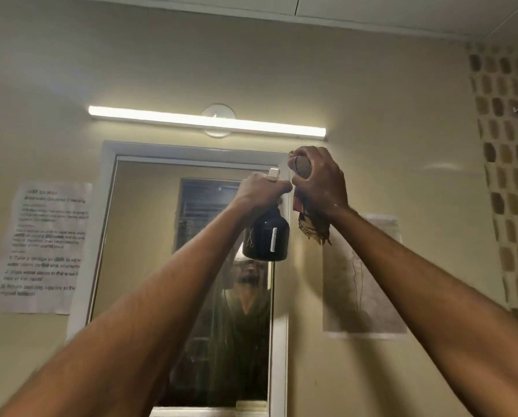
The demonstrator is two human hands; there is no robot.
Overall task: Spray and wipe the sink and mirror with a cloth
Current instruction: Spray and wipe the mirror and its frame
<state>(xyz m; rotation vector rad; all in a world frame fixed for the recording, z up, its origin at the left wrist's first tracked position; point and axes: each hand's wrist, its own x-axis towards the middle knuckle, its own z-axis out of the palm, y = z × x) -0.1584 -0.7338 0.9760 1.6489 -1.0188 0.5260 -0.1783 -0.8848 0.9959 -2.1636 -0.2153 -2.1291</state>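
Beige bathroom wall, strip light (pixel 206 121) glowing above a white-framed mirror (pixel 149 236); printed notice (pixel 44 245) taped to its left, another sheet (pixel 369 284) to its right. Person is standing square to the glass, both arms raised to its top right corner. Left hand (pixel 262 189) is gripping the neck of a dark spray bottle (pixel 266 236), fingers wrapped shut around it under the white nozzle. Right hand (pixel 317 179) is bunching a brownish cloth (pixel 311 228), fingers clamped on it, frayed end hanging below the fist; some round object is also sitting in that fist, can't identify it. Hands nearly touching. Sink is out of view, so no telling its status. My read: mirror phase is just starting. No visible spray film or wipe streaks on the glass, though blur is limiting that call. Spraying and wiping the glass likely both pending.
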